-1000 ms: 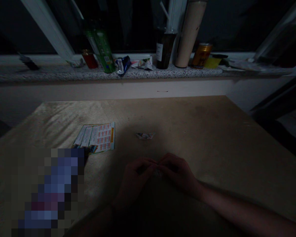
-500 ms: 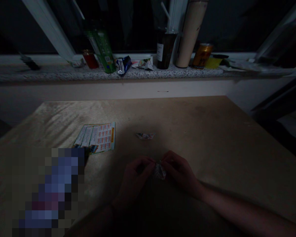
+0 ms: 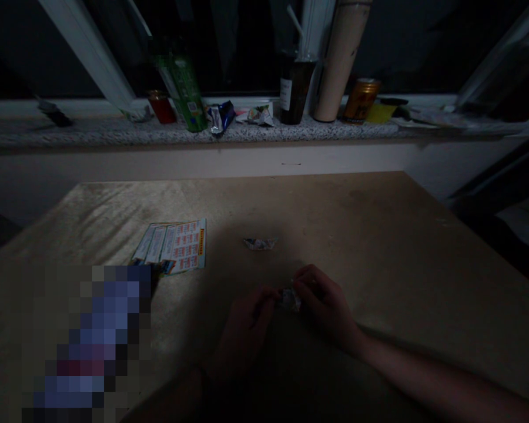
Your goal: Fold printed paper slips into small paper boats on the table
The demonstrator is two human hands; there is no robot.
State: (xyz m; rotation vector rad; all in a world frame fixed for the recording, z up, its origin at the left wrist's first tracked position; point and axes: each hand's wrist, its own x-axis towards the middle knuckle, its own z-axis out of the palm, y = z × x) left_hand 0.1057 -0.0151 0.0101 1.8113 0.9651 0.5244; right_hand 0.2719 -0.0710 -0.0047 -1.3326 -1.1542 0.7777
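Observation:
Both my hands meet over the near middle of a tan table (image 3: 379,235). My left hand (image 3: 247,329) and my right hand (image 3: 324,305) each pinch a side of a small folded piece of printed paper (image 3: 290,298), which they hold just above the tabletop. Fingers of both hands are curled closed on it. A second small folded paper shape (image 3: 259,243) lies on the table a little farther away. The light is dim and the paper's detail is hard to read.
A printed leaflet (image 3: 174,245) lies flat at the left. A stone window ledge (image 3: 92,132) behind the table holds a green bottle (image 3: 183,88), a red can (image 3: 161,106), a dark cup with straw (image 3: 295,88), a tall beige cylinder (image 3: 337,59), a gold can (image 3: 359,100) and wrappers.
The small folded paper has come into view between my fingertips and shifted slightly right and up. My right hand has moved a little farther from me; my left followed it.

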